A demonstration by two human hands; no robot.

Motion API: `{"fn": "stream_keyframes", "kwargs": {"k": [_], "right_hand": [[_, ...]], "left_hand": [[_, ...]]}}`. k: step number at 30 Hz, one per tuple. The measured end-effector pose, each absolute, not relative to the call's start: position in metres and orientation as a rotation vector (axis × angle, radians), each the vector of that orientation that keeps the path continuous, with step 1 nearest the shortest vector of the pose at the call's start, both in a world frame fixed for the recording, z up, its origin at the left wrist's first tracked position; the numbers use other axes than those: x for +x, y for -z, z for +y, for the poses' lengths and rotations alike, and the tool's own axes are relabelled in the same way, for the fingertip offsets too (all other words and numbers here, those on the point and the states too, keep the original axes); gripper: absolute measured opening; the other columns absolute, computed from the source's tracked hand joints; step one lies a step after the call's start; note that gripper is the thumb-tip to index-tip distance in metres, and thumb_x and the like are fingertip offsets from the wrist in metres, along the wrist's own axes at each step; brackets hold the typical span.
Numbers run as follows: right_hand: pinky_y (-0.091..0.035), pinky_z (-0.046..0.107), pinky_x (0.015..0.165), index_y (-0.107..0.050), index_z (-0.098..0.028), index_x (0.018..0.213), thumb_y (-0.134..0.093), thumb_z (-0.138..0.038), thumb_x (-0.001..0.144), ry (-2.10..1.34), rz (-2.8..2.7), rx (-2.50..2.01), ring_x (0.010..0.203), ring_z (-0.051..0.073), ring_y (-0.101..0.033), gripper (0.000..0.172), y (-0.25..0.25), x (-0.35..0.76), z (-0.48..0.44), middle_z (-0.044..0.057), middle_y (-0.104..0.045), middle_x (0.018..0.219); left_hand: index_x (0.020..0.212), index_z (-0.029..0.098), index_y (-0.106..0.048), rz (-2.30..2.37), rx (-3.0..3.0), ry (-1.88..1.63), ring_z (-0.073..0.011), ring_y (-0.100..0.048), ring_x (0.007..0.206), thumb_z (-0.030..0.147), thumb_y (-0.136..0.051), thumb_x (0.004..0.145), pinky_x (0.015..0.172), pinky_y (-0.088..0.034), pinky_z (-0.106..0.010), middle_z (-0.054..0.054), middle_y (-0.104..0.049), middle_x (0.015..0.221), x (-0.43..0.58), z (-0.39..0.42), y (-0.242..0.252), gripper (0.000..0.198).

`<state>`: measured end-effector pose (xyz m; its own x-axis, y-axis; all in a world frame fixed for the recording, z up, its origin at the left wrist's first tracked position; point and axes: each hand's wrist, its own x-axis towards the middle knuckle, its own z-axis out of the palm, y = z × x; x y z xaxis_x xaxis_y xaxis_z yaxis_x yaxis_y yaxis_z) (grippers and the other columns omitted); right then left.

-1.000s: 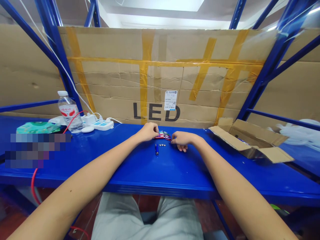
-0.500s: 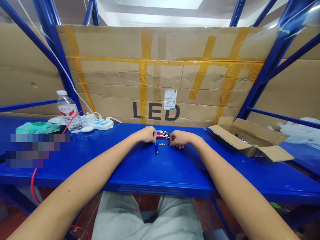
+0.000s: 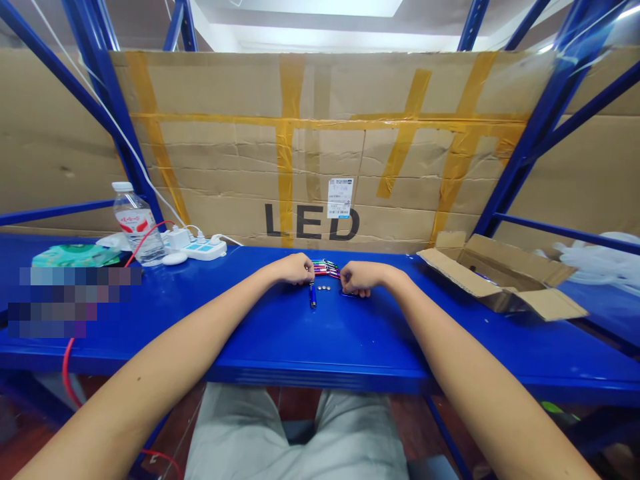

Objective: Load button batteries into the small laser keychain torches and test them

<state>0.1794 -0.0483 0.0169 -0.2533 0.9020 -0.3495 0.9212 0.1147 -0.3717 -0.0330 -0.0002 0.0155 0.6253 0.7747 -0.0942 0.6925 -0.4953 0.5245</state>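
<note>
My left hand [image 3: 299, 269] is closed, its fingertips pinched at the upper end of a small blue metal tube [image 3: 313, 297] with a silvery tip, like a mini flashlight. My right hand [image 3: 357, 277] rests on the table with its fingers curled and closed. By its fingertips shows a thin dark piece [image 3: 347, 293], too small to make out. Between the hands lie several small round silver pieces [image 3: 324, 288], like button cells, in a row. Behind them is a bundle of coloured metal tubes [image 3: 326, 268], side by side.
An open cardboard box [image 3: 500, 273] stands right on the blue table [image 3: 320, 340]. On the left are a water bottle [image 3: 137, 223], a white power strip [image 3: 206, 249], a green packet [image 3: 77, 255] and a red cable [image 3: 67, 367]. A large cardboard sheet [image 3: 225, 167] stands behind.
My right hand has shifted very slightly, and the thin dark piece at its fingertips sits a little differently. My left hand and the blue tube are almost unmoved.
</note>
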Motion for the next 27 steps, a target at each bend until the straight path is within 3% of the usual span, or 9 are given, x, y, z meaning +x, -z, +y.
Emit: {"fn": "stream_keyframes", "kwargs": {"k": [15, 21, 27], "right_hand": [[-0.049, 0.024, 0.053, -0.06, -0.016, 0.079, -0.065, -0.017, 0.08, 0.847, 2.303, 1.879, 0.052, 0.012, -0.058, 0.005, -0.02, 0.178, -0.051, -0.001, -0.059, 0.062], [-0.049, 0.025, 0.053, -0.06, -0.016, 0.079, -0.063, -0.016, 0.08, 0.841, 2.276, 1.892, 0.052, 0.012, -0.058, 0.004, -0.022, 0.177, -0.054, -0.001, -0.059, 0.062], [-0.051, 0.026, 0.053, -0.059, -0.015, 0.078, -0.061, -0.018, 0.082, 0.852, 2.256, 1.908, 0.051, 0.013, -0.059, 0.005, -0.023, 0.175, -0.056, 0.0, -0.061, 0.063]], "left_hand": [[0.075, 0.014, -0.07, 1.101, 2.189, -0.222, -0.0131, -0.059, 0.058, 0.024, -0.069, 0.067, 0.058, -0.049, -0.026, -0.003, -0.066, 0.064, -0.037, 0.002, -0.019, 0.013], [0.073, 0.016, -0.061, 1.1, 2.242, -0.119, -0.0139, -0.06, 0.053, 0.034, -0.071, 0.069, 0.053, -0.047, -0.026, -0.002, -0.065, 0.063, -0.039, -0.008, -0.029, 0.02], [0.079, 0.019, -0.054, 1.134, 2.201, 0.002, -0.0166, -0.061, 0.051, 0.03, -0.072, 0.069, 0.048, -0.045, -0.027, -0.004, -0.067, 0.064, -0.034, -0.015, -0.027, 0.024]]}}
